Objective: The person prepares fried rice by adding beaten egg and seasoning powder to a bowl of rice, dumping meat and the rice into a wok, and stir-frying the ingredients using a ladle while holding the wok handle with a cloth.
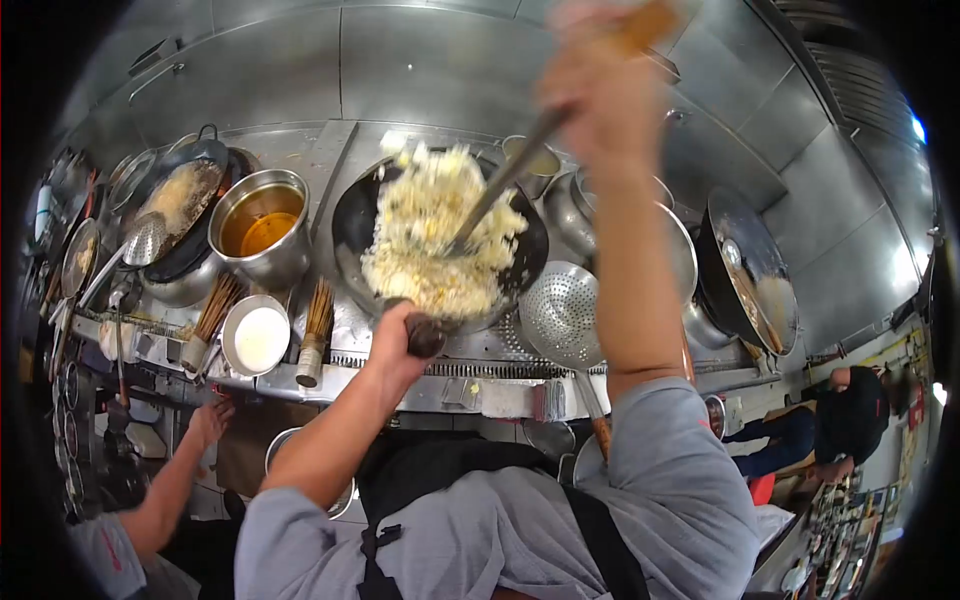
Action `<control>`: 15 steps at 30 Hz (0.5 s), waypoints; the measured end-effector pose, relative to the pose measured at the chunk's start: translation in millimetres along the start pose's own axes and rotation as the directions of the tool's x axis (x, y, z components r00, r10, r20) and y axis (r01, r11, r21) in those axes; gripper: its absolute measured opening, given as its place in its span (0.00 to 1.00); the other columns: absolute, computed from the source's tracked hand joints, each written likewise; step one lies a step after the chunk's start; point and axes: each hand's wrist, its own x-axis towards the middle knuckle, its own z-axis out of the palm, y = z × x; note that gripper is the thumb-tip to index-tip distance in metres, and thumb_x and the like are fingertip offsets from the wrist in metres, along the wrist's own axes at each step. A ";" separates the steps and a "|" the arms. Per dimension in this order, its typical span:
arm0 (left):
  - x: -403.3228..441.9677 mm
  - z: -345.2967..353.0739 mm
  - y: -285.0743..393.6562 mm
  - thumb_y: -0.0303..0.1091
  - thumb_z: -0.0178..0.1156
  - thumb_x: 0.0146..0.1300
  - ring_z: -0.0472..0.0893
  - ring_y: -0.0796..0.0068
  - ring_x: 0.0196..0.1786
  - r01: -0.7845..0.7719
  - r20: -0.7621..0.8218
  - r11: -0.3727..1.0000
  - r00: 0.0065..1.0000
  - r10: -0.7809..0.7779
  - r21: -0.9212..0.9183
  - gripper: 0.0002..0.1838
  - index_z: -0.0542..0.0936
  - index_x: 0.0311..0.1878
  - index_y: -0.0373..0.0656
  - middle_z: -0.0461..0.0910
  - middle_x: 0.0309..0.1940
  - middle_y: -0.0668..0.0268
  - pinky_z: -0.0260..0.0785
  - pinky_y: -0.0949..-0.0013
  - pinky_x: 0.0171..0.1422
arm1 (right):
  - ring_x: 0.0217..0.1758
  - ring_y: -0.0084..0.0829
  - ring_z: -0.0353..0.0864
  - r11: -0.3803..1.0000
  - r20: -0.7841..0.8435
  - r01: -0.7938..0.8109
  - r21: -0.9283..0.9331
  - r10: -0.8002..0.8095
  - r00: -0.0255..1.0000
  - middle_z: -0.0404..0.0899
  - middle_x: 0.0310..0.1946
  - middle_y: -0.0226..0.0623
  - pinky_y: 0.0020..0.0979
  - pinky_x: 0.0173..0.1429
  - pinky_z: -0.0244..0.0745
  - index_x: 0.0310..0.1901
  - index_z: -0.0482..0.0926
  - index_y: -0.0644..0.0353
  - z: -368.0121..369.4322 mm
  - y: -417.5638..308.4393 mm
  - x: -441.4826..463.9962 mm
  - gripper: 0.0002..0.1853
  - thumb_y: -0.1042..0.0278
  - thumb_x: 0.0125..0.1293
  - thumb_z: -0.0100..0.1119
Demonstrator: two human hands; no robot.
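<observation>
My left hand (398,352) is closed around the dark handle (425,336) of a black wok (350,235) on the range. Fried rice with yellow egg (440,215) fills the wok, blurred and partly lifted above its far side. Raised high at the upper right, my right hand (605,105) is smeared by motion. It grips a long metal wok tool (505,180) with a wooden handle. The tool's lower end dips into the rice, so I cannot tell whether it is a ladle or a spatula.
Left of the wok stand a pot of orange oil (262,225), a white bowl of pale liquid (258,338) and bamboo brushes (317,330). A perforated strainer (562,312) lies to the right, beyond it another wok (745,265). A co-worker's hand (210,420) reaches in at lower left; another person (850,420) is far right.
</observation>
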 end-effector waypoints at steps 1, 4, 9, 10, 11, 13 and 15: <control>2.3 -9.5 -6.2 0.32 0.60 0.54 0.80 0.62 0.37 -0.032 -0.040 0.999 0.999 0.033 0.031 0.05 0.75 0.31 0.43 0.78 0.33 0.59 0.74 0.58 0.40 | 0.14 0.22 0.68 0.930 -0.254 -0.107 -0.352 0.015 0.967 0.69 0.16 0.28 0.29 0.19 0.64 0.35 0.73 0.60 44.8 7.3 -35.9 0.08 0.72 0.64 0.65; -26.7 -51.8 -35.4 0.31 0.61 0.53 0.80 0.62 0.38 -0.141 -0.034 0.986 0.989 0.145 0.090 0.06 0.76 0.32 0.43 0.79 0.37 0.58 0.75 0.58 0.40 | 0.13 0.23 0.66 0.980 -0.190 -0.007 -0.199 -0.032 0.981 0.67 0.14 0.28 0.31 0.19 0.64 0.39 0.71 0.61 13.2 39.1 -23.1 0.12 0.73 0.61 0.67; -69.0 -19.1 -29.6 0.31 0.60 0.52 0.80 0.63 0.36 -0.124 -0.143 0.986 0.980 0.139 0.109 0.05 0.76 0.32 0.43 0.79 0.35 0.58 0.75 0.58 0.40 | 0.13 0.22 0.64 0.997 -0.047 0.076 0.003 -0.076 0.996 0.63 0.13 0.26 0.30 0.21 0.64 0.32 0.69 0.59 8.6 -67.1 7.3 0.12 0.71 0.62 0.67; -52.8 0.3 -13.4 0.32 0.59 0.53 0.80 0.64 0.34 -0.044 -0.132 0.996 0.990 0.053 0.074 0.05 0.76 0.32 0.42 0.79 0.31 0.59 0.75 0.58 0.40 | 0.13 0.22 0.64 0.996 -0.009 0.087 -0.014 -0.087 0.996 0.63 0.14 0.26 0.30 0.21 0.64 0.32 0.69 0.59 17.0 -66.9 -5.2 0.12 0.72 0.61 0.67; -24.2 9.8 -4.1 0.33 0.59 0.55 0.80 0.64 0.32 -0.025 -0.137 1.000 0.990 0.023 -0.019 0.06 0.76 0.32 0.43 0.79 0.28 0.59 0.75 0.59 0.40 | 0.13 0.22 0.64 0.995 0.028 0.100 -0.031 -0.099 0.995 0.64 0.14 0.26 0.30 0.21 0.64 0.31 0.69 0.59 25.3 -66.7 -17.4 0.12 0.73 0.61 0.67; -0.2 -5.6 -8.2 0.32 0.60 0.54 0.80 0.62 0.34 -0.058 -0.061 0.997 0.996 0.060 0.046 0.06 0.76 0.33 0.42 0.79 0.30 0.59 0.75 0.60 0.41 | 0.13 0.22 0.64 0.985 -0.119 -0.015 -0.170 -0.005 0.993 0.64 0.14 0.26 0.29 0.20 0.64 0.31 0.69 0.60 32.1 22.2 -41.4 0.12 0.73 0.61 0.67; -7.3 -32.0 -26.8 0.32 0.60 0.55 0.79 0.63 0.35 -0.116 -0.071 0.987 0.990 0.124 0.108 0.07 0.76 0.36 0.42 0.78 0.31 0.60 0.75 0.60 0.42 | 0.13 0.21 0.64 0.977 -0.219 -0.045 -0.211 -0.002 0.976 0.63 0.14 0.26 0.29 0.20 0.64 0.31 0.69 0.61 18.1 40.0 -36.0 0.12 0.74 0.60 0.67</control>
